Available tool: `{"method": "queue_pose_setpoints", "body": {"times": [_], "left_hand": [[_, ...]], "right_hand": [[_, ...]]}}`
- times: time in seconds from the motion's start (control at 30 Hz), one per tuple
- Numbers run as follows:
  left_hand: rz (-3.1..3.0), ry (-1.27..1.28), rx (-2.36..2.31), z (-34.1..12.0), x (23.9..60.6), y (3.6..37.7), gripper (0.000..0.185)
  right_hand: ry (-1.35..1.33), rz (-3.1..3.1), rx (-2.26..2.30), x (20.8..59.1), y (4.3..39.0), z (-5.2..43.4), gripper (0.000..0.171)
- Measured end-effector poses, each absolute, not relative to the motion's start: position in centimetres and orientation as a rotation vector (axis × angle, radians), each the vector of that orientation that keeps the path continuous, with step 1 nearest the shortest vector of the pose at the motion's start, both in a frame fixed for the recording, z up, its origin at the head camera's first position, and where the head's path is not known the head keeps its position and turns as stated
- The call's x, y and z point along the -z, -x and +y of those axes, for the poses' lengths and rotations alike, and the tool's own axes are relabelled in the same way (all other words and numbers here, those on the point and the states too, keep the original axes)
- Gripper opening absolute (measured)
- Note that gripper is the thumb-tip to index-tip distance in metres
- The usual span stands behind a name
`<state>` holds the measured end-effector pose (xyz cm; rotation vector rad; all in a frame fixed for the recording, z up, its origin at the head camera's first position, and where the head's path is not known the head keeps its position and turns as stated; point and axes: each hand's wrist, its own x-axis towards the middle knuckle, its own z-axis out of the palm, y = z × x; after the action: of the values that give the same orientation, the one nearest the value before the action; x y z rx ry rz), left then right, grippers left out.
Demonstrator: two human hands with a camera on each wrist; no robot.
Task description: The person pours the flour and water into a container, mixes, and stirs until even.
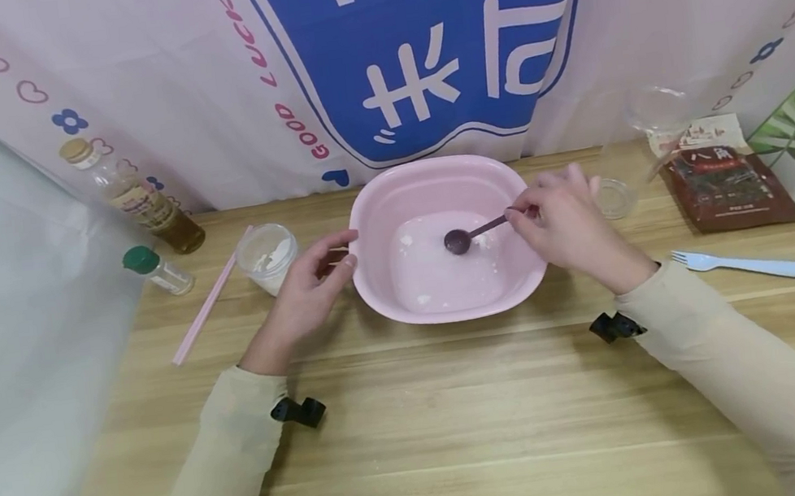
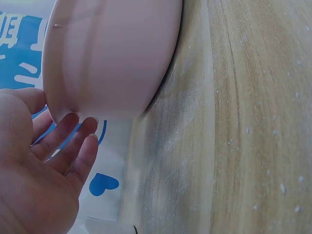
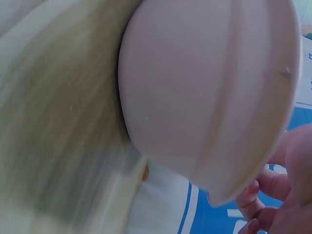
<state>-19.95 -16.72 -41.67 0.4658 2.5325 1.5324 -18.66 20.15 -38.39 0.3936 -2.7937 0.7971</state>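
In the head view a pink basin [image 1: 384, 298] stands on the table, with white powdery clumps [image 1: 423, 300] scattered over its floor. My left hand [image 1: 306, 287] holds the basin's left rim lightly, the thumb at the edge and fingertips against the outer side, as the left wrist view shows. My right hand [image 1: 571, 224] reaches over the right rim and pinches the handle of a dark brown measuring spoon [image 1: 457, 241]. The spoon's bowl hangs over the middle of the basin. In the right wrist view the basin wall [image 3: 195, 87] hides the spoon.
Left of the basin are a tub of white powder [image 1: 267, 255], pink chopsticks [image 1: 215, 297], a green-capped shaker [image 1: 157, 271] and a corked bottle [image 1: 145, 199]. At right lie a clear lid [image 1: 614, 199], a dark red packet [image 1: 729, 186] and a light blue fork [image 1: 741, 264].
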Motion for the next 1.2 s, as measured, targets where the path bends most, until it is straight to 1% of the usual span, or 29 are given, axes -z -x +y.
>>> {"method": "queue_pose_setpoints", "body": {"times": [0.2,0.43,0.57,0.73,1.0,1.2], "left_hand": [[2.533,-0.472,-1.529,-16.8,41.8,20.0,0.045],[2.530,-0.466,-1.530,-16.7,41.8,20.0,0.045],[2.529,-0.470,-1.536,-16.8,41.8,20.0,0.045],[2.529,-0.470,-1.538,-16.8,41.7,20.0,0.045],[2.531,-0.478,-1.538,-16.7,41.7,20.0,0.045],[2.523,-0.480,-1.551,-16.7,41.7,19.9,0.045]], "right_hand": [[-0.376,-2.841,-0.823,38.0,18.6,20.4,0.020],[-0.516,-2.947,-0.804,38.4,18.4,19.0,0.019],[-0.528,-2.883,-0.808,38.5,18.2,18.6,0.018],[-0.514,-2.800,-0.915,38.4,18.0,18.9,0.016],[-0.661,-2.792,-1.033,38.4,17.2,18.0,0.012],[-0.725,-2.839,-0.945,38.4,16.8,17.2,0.016]]}}
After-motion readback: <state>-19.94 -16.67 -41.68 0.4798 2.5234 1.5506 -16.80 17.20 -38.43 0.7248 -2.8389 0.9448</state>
